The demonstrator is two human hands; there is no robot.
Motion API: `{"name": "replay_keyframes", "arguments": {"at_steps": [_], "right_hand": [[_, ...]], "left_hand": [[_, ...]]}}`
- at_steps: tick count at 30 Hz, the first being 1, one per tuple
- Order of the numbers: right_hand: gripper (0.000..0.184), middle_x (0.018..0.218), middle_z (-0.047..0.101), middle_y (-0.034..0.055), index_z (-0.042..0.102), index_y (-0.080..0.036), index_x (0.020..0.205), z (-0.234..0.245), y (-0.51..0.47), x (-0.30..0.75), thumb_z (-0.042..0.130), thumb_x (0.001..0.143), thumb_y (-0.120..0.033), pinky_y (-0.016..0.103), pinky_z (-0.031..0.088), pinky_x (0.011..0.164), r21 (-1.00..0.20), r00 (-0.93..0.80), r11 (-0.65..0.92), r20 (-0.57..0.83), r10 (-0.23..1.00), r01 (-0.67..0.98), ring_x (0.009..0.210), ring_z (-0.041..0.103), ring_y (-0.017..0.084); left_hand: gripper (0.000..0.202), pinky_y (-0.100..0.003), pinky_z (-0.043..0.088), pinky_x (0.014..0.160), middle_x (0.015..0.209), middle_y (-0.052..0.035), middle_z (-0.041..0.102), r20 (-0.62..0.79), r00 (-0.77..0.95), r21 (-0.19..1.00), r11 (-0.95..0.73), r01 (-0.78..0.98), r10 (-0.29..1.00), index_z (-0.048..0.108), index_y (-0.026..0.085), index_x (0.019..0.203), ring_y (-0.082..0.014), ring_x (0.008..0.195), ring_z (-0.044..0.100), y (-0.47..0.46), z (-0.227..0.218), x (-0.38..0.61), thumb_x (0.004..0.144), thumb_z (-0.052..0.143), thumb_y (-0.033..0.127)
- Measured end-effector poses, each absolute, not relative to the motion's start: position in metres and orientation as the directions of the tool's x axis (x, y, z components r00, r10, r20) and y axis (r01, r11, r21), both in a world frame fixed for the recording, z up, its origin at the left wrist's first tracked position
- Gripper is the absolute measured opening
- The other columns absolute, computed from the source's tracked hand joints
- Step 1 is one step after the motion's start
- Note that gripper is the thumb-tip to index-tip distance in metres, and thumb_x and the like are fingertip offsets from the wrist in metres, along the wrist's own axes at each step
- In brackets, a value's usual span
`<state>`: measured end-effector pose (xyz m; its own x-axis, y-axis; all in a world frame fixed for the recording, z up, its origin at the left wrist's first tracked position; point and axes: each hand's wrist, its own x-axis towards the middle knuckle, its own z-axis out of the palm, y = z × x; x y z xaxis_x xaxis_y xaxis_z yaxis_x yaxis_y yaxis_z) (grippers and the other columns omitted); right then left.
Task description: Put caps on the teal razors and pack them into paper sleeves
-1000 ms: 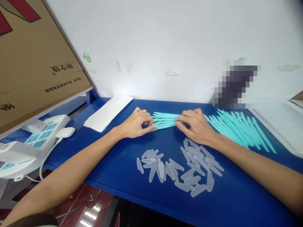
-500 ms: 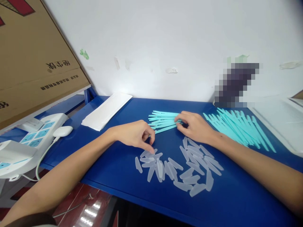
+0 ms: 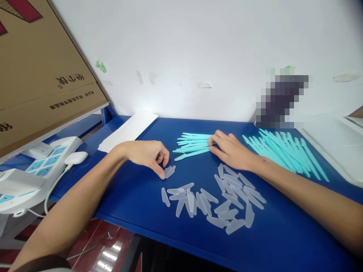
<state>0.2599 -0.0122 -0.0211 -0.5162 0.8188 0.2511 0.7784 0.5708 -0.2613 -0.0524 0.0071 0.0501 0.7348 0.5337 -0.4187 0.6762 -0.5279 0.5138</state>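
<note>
My left hand (image 3: pixel 151 156) is curled, thumb and fingers drawn together at two translucent blade covers (image 3: pixel 170 172). These lie at the fingertips, apart from the loose blade covers (image 3: pixel 202 202) scattered nearer me. Further right, my right hand (image 3: pixel 228 149) closes its thumb and fingers over the right ends of a fanned bunch of slim turquoise eyebrow razors (image 3: pixel 194 141). Their other ends point left, and the lowest razor sits at a slant. My right palm hides the gripped ends. Beyond my right wrist spreads a larger pile of turquoise razors (image 3: pixel 286 153).
The blue table (image 3: pixel 136 204) meets a white wall. A white flat packet (image 3: pixel 129 130) lies at the back left. At the left edge are a power strip (image 3: pixel 53 158) with a plugged cable and a large cardboard box (image 3: pixel 36 64). A clear tray (image 3: pixel 337 147) stands right.
My left hand has moved left and slightly away from me, and two blade covers have come along from the scattered group. The lowest razor under my right hand has shifted left.
</note>
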Motion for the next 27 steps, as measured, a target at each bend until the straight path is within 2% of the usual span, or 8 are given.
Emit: {"name": "replay_keyframes", "arguments": {"at_steps": [4, 10, 12, 15, 17, 27], "right_hand": [[0.024, 0.096, 0.055, 0.0053, 0.047, -0.023, 0.093, -0.022, -0.012, 0.26, 0.032, 0.105, -0.037, 0.037, 0.035, 0.077, -0.303, -0.535, 0.597, 0.267, 0.801, 0.743, 0.079, 0.051, 0.02], [0.023, 0.086, 0.057, 0.0037, 0.041, -0.024, 0.09, -0.023, -0.015, 0.261, 0.031, 0.105, -0.038, 0.034, 0.038, 0.067, -0.382, -0.434, 0.573, 0.393, 0.811, 0.725, 0.069, 0.049, 0.018], [0.021, 0.082, 0.056, 0.0024, 0.04, -0.024, 0.091, -0.023, -0.015, 0.262, 0.031, 0.105, -0.038, 0.033, 0.038, 0.065, -0.394, -0.428, 0.575, 0.403, 0.809, 0.717, 0.066, 0.049, 0.018], [0.021, 0.08, 0.055, 0.0013, 0.038, -0.025, 0.091, -0.024, -0.016, 0.262, 0.031, 0.105, -0.039, 0.033, 0.038, 0.064, -0.385, -0.439, 0.582, 0.4, 0.804, 0.716, 0.065, 0.049, 0.018], [0.021, 0.08, 0.055, 0.0011, 0.038, -0.025, 0.091, -0.024, -0.016, 0.262, 0.031, 0.105, -0.039, 0.033, 0.038, 0.065, -0.378, -0.445, 0.58, 0.389, 0.806, 0.721, 0.066, 0.049, 0.018], [0.022, 0.084, 0.058, 0.0019, 0.04, -0.025, 0.09, -0.023, -0.016, 0.261, 0.033, 0.105, -0.038, 0.033, 0.04, 0.066, -0.358, -0.48, 0.604, 0.38, 0.791, 0.712, 0.068, 0.05, 0.017]], "left_hand": [[0.023, -0.024, 0.037, 0.049, 0.062, 0.0026, 0.057, -0.443, 0.725, 0.508, -0.519, 0.687, 0.527, 0.072, 0.02, 0.084, -0.0127, 0.053, 0.051, 0.006, 0.052, -0.054, 0.076, 0.079, 0.04], [0.022, -0.024, 0.037, 0.051, 0.061, 0.0014, 0.06, -0.365, 0.716, 0.468, -0.547, 0.694, 0.595, 0.074, 0.019, 0.086, -0.0129, 0.053, 0.053, 0.017, 0.052, -0.065, 0.085, 0.067, 0.04], [0.024, -0.024, 0.037, 0.051, 0.062, 0.0014, 0.06, -0.281, 0.696, 0.448, -0.551, 0.704, 0.661, 0.073, 0.018, 0.087, -0.0126, 0.053, 0.052, 0.025, 0.048, -0.07, 0.086, 0.066, 0.041], [0.027, -0.024, 0.038, 0.054, 0.068, -0.0003, 0.063, -0.068, 0.629, 0.427, -0.547, 0.72, 0.775, 0.071, 0.017, 0.086, -0.0119, 0.054, 0.052, 0.036, 0.037, -0.072, 0.086, 0.066, 0.043], [0.028, -0.024, 0.039, 0.055, 0.072, -0.0017, 0.065, 0.015, 0.592, 0.42, -0.543, 0.728, 0.806, 0.071, 0.016, 0.086, -0.0119, 0.056, 0.053, 0.04, 0.03, -0.07, 0.085, 0.067, 0.044], [0.025, -0.023, 0.038, 0.054, 0.071, -0.0019, 0.067, 0.039, 0.651, 0.472, -0.588, 0.657, 0.758, 0.075, 0.017, 0.087, -0.011, 0.056, 0.053, 0.042, 0.023, -0.068, 0.086, 0.066, 0.04]]}}
